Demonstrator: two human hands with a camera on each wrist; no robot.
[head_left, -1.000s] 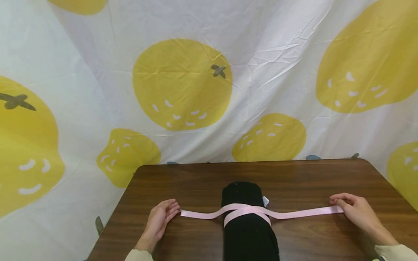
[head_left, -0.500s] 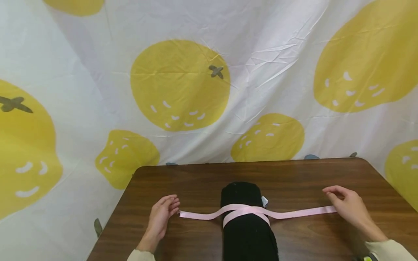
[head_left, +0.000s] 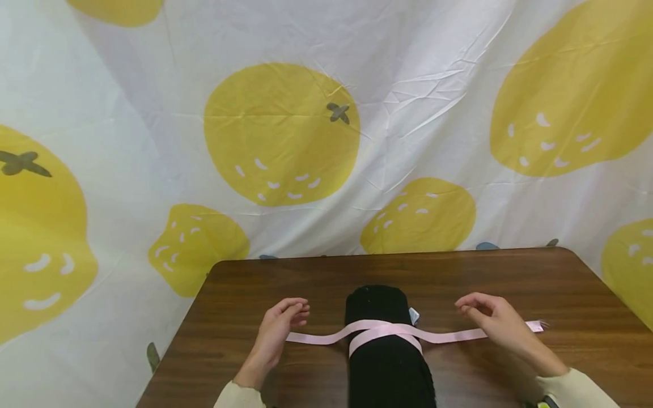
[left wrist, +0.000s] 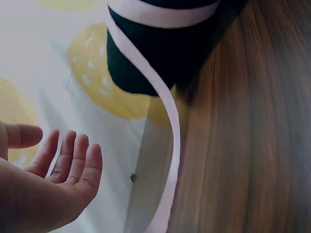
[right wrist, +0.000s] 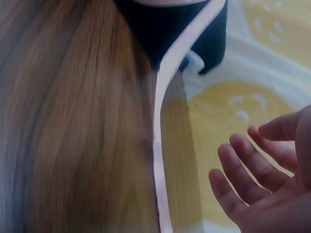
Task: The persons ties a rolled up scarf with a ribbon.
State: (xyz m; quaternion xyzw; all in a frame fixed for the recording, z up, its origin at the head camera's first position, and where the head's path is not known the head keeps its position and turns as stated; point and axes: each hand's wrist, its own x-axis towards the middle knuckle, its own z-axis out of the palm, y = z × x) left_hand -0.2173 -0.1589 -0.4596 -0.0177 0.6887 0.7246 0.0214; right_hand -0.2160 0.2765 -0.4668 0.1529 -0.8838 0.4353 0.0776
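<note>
In the head view a black rolled cloth lies lengthwise on the table. A pink ribbon goes around it and crosses over itself on top, its two ends laid out to the left and right. My left hand hovers by the ribbon's left end, hiding its tip; the left wrist view shows the fingers loosely bent, holding nothing. Above the ribbon's right part is my right hand, with the frayed right end showing beyond it. Its fingers are relaxed and grip nothing in the right wrist view.
The brown wood-grain table has rounded far corners. Behind it hangs a white curtain printed with yellow fruit. A small white tag sticks out from the roll's right side.
Both hands have moved inward toward the roll, the right one farther. The right hand has come away from the ribbon's right end, which now shows. The ribbon and roll lie as before.
</note>
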